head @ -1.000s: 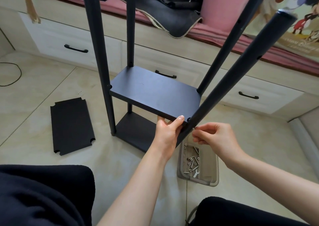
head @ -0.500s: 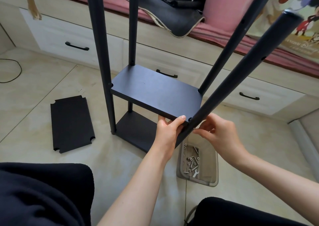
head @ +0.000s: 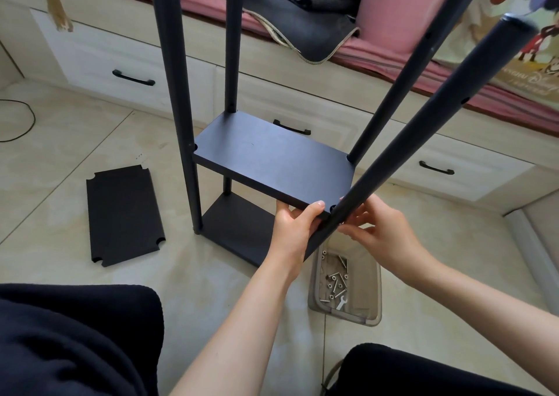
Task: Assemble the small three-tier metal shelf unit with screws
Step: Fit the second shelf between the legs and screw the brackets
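On the floor, head view: shelf frame stands w/ four round dark posts. The mid board is our landmark. Left hand clamps the board's near edge by its near-right corner, thumb on top and fingers under, probably to keep it level against the front-right post. Right hand sits just right of that corner, fingertips pinched at the post; likely working a screw in, but I can't tell what it holds, if anything. Below the board, the bottom tier rests on the tiles. Left of it, well apart, the third board lies flat: matte black, w/ notched corners. Near side, right of the left arm, a clear plastic tray holds shiny bolts & a small spanner.
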`<state>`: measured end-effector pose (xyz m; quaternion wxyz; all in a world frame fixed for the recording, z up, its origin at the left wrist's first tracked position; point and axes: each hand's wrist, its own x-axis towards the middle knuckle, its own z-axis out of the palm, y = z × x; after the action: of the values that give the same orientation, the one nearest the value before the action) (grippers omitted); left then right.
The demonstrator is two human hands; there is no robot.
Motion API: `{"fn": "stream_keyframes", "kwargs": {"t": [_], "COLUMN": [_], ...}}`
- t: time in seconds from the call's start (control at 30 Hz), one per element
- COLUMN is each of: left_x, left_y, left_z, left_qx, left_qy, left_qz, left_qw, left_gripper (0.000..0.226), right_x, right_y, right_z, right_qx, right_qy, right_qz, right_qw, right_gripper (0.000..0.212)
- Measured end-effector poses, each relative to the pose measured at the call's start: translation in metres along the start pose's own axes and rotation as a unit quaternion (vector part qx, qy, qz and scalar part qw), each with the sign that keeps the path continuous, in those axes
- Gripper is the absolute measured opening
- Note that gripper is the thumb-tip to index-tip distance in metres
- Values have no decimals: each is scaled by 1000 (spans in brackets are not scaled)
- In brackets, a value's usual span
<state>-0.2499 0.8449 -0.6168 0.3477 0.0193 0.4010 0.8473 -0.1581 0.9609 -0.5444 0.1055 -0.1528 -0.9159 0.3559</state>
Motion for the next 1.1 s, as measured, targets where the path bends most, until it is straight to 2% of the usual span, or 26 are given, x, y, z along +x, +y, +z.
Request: {"fn": "stream_keyframes", "kwargs": {"t": [0.17,0.8,1.03,1.1], "left_x": [1,5,4,3], "left_y": [-2,-2,-1,0], "left_z": [-1,0,0,0], "left_qx": [-12,-13,-17,-18], "left_qy": [0,-9,-13,-14], "left_qz": [5,13,7,9], "left_qw": [1000,1000,1000,1000], "left_gripper": [45,39,41,43], "right_x": [-1,-3,-1,-1], "right_y": [0,1,0,-1], "right_z": [0,5,9,9], "right_qx": [34,10,-55,-38], "right_qy": [-13,-1,23,29], "right_qz": [27,20,33,34], "right_qw": [999,1000,998,998], "right_gripper": [45,49,39,37]}}
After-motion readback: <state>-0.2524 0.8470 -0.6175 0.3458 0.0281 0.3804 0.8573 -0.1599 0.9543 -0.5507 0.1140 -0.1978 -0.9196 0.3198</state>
